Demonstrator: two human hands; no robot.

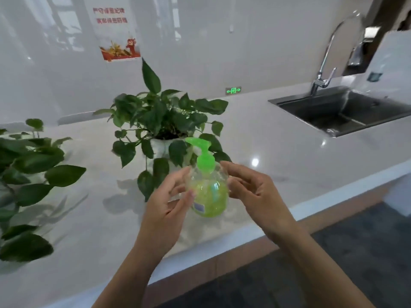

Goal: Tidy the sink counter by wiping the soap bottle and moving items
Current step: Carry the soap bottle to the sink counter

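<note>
Loosely curled, spread fingers of the left hand (169,203) and right hand (255,192) flank the soap bottle (209,192) without clear grip; contact cannot be told. Both forearms reach up from the near edge. The bottle stands upright on the counter (278,156), just before a potted plant (164,123).

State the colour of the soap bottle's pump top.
Bright green pump top, clearest in the head view.

We're in an office pantry or washroom nook, by the look of it: a long white stone counter (278,138) with a steel sink (347,112) sunk into its far right corner under a tall chrome tap (327,56). Glossy white wall panels carry a printed notice poster (116,34), and potted green plants (164,121) dress the countertop.
</note>
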